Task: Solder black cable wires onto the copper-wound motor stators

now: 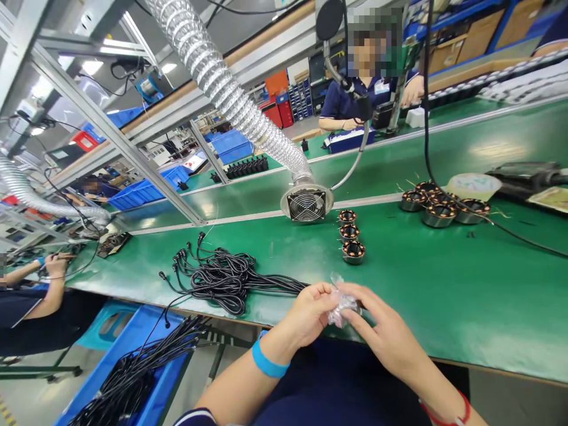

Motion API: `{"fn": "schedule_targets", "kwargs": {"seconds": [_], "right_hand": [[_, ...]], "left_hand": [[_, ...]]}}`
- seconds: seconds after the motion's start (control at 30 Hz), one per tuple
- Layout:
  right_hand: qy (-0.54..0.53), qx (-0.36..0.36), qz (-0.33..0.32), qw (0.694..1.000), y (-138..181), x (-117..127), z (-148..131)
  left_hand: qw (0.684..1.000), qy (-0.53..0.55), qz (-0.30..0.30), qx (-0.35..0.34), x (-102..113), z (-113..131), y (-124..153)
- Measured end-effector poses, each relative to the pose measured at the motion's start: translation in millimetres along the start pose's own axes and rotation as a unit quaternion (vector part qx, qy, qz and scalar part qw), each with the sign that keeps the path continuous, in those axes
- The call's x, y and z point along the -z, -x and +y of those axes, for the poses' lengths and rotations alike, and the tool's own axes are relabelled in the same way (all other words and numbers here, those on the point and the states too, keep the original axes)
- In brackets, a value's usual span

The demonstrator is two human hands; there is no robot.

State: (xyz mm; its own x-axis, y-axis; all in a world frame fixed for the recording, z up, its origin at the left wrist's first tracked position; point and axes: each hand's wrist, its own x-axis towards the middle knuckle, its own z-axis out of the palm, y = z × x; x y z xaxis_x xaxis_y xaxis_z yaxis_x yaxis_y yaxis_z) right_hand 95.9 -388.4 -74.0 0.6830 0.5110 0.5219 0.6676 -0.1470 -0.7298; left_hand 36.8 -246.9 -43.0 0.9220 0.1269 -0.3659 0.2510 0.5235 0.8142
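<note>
A crumpled clear plastic bag [341,307] is between my two hands, close to the table's front edge; what is inside it I cannot make out. My left hand [313,310], with a blue band at the wrist, pinches the bag's left side. From the right, my right hand [381,325] grips it between thumb and fingers. Just beyond the bag stands a short row of copper-wound motor stators [354,251]. Left of my hands lies a heap of black cables [226,275] with connector ends, their straight length reaching towards my left hand.
A ducted fume fan [307,204] hangs over the green table [275,242]. Several more stators [439,214] sit at right beneath a black hanging cord [426,118]. A blue bin [171,322] of cables stands below left. Co-workers sit across [368,100] and at left [26,313].
</note>
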Motion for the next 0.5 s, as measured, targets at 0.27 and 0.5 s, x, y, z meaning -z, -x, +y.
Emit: {"fn": "schedule_targets", "kwargs": {"seconds": [0.27, 0.5], "right_hand": [[0.211, 0.135, 0.15, 0.956, -6, 15, 17], [0.134, 0.228, 0.017, 0.964, -15, 9, 47]], "left_hand": [[0.998, -0.043, -0.045, 0.003, -13, -15, -25], [0.972, -0.221, -0.068, -0.04, 9, 27, -41]]}}
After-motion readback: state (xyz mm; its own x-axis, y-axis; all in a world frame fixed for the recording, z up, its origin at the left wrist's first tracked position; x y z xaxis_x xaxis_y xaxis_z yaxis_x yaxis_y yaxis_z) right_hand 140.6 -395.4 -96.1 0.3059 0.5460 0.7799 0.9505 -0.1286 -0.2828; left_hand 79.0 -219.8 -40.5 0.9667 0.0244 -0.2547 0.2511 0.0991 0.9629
